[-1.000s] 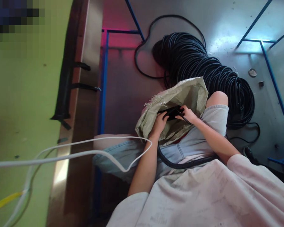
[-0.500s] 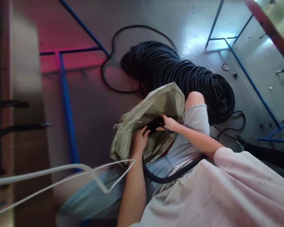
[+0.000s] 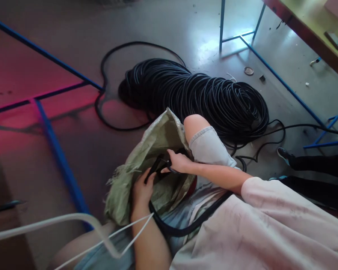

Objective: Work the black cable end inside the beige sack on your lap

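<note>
Left hand (image 3: 143,188): gripping black piece (image 3: 154,168), inside sack (image 3: 119,204)
Right hand (image 3: 180,163): fingers around dark loop (image 3: 173,170)
Cable coil (image 3: 186,93): on floor (image 3: 205,22)

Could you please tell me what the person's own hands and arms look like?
Both the left hand and the right hand are bare, with no gloves. The right sleeve is short and pale pinkish white, like the shirt; the left sleeve is not visible. A white cord crosses the view over the left forearm.
</note>
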A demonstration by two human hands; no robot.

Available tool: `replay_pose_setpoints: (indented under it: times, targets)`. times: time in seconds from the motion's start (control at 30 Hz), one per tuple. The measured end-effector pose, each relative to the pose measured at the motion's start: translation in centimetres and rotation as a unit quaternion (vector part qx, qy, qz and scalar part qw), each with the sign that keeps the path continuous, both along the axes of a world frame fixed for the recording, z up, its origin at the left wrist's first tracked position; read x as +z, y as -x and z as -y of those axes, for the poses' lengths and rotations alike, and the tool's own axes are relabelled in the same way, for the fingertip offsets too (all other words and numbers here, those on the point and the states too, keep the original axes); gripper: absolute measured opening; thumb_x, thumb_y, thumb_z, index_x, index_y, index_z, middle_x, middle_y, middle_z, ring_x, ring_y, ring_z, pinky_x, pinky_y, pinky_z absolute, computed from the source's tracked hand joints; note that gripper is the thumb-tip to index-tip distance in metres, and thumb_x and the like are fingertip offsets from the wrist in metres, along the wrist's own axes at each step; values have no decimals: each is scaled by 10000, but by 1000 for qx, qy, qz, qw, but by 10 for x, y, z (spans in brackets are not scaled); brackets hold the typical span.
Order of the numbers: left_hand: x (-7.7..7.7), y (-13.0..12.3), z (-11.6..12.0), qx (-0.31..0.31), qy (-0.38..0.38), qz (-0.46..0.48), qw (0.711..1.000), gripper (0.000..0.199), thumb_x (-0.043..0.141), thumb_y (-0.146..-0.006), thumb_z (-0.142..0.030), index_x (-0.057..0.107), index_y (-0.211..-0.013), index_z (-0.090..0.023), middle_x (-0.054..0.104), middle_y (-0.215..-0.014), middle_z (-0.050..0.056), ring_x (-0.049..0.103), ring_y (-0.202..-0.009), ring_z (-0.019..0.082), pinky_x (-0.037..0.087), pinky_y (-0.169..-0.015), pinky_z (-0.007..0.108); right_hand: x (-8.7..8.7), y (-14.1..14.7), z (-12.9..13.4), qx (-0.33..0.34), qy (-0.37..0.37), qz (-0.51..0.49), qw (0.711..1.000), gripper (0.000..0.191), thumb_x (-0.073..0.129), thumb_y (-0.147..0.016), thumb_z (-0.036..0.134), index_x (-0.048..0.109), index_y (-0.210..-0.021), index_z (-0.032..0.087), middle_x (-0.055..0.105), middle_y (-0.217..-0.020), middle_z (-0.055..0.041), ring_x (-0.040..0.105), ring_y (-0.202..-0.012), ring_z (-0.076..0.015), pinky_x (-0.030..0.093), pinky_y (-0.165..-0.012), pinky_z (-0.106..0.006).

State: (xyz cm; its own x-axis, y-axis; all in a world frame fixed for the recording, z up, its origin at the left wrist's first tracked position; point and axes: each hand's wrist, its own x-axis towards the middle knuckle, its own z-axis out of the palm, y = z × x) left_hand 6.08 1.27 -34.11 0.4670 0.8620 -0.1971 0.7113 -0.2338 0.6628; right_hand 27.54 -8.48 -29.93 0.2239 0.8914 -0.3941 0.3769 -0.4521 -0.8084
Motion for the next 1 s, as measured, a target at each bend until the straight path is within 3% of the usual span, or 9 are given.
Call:
replay_pose_setpoints:
  times: [0.23, 0.33, 0.43, 0.63, 0.83, 0.93, 1.0]
  targets:
    - [-3, 1, 11, -43, 23, 23, 999, 515, 511, -837, -532, 718, -1146, -176, 744, -1219, 145, 677, -1189, 352, 530, -1094, 511, -4, 1, 2, 53, -11, -22, 998, 1335, 917, -732, 581, 123, -1689, 97, 736, -1232, -206, 713, -1157, -356, 571, -941, -391]
    - [-3, -3, 16, -24, 11, 47, 999, 446, 517, -878, -479, 701, -1153, -179, 740, -1228, 137, 671, -1202, 351, 525, -1102, 513, -5, 1, -1, 45, 32, 10, 998, 1260, 918, -752, 543, 177, -1686, 132, 751, -1205, -188, 724, -1101, -356, 572, -920, -408]
    - [3, -11, 23, -8, 15, 64, 998, 397, 500, -921, -409, 678, -1183, -169, 737, -1236, 140, 670, -1215, 337, 519, -1115, 510, -3, 0, -3, 38, 50, 39, 997, 1241, 914, -768, 522, 192, -1675, 78, 753, -1165, -217, 734, -1057, -360, 578, -877, -390]
    - [8, -28, 28, 63, 44, 73, 994, 360, 509, -943, -271, 655, -1262, -193, 702, -1343, 131, 628, -1310, 266, 480, -1180, 450, -8, -6, -5, 24, -5, 7, 1000, 1277, 888, -813, 415, 13, -1698, 126, 769, -1085, -120, 750, -999, -280, 563, -904, -355]
    - [2, -28, 26, 39, 77, 69, 994, 365, 475, -973, -274, 631, -1273, -138, 712, -1288, 157, 673, -1198, 253, 519, -1115, 420, -9, -10, -7, 55, 17, 78, 995, 1074, 835, -866, 395, 205, -1679, 84, 774, -948, -100, 745, -931, -290, 548, -881, -355]
    - [-2, -27, 24, 46, 83, 76, 993, 327, 474, -972, -326, 655, -1184, -153, 735, -1204, 141, 686, -1132, 250, 543, -1064, 407, -8, -10, -6, 47, 18, 59, 997, 1184, 856, -837, 423, 112, -1694, 86, 775, -960, -88, 744, -933, -277, 547, -875, -340]
    - [-5, -26, 24, 55, 107, 92, 988, 315, 448, -984, -379, 669, -1093, -182, 754, -1051, 101, 707, -984, 229, 588, -951, 378, -7, -9, -5, 51, -1, 32, 998, 1262, 874, -816, 416, 28, -1698, 104, 776, -1020, -86, 744, -957, -258, 545, -888, -327]
